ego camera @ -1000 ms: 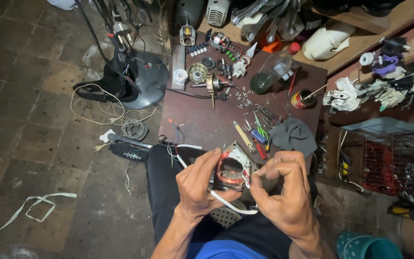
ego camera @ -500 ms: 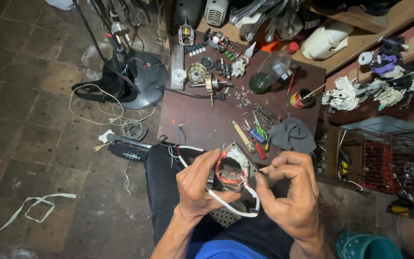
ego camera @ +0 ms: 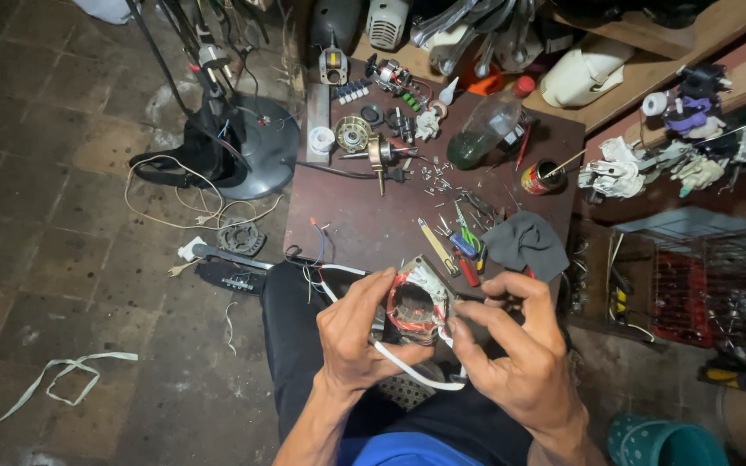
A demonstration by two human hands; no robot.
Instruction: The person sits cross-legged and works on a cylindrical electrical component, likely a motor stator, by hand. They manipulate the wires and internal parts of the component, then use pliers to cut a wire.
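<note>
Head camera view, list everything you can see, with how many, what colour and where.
motor stator: one, copper-red windings with white wrapping, held between both hands over the lap
white cable: one, looping below the stator
low table: one, dark brown, ahead of the knees
grey cloth: one, near right edge of the table
hand tools: several, mixed colours, beside the cloth
plastic bottle: one, clear with red cap, lying at the back of the table
small tin: one, red and yellow, right back of the table
fan base: one, black, on the floor to the left
white strap: one, on the floor at lower left
teal bucket: one, bottom right
left hand: grips the stator
right hand: fingers pinch at the stator's right edge
</note>
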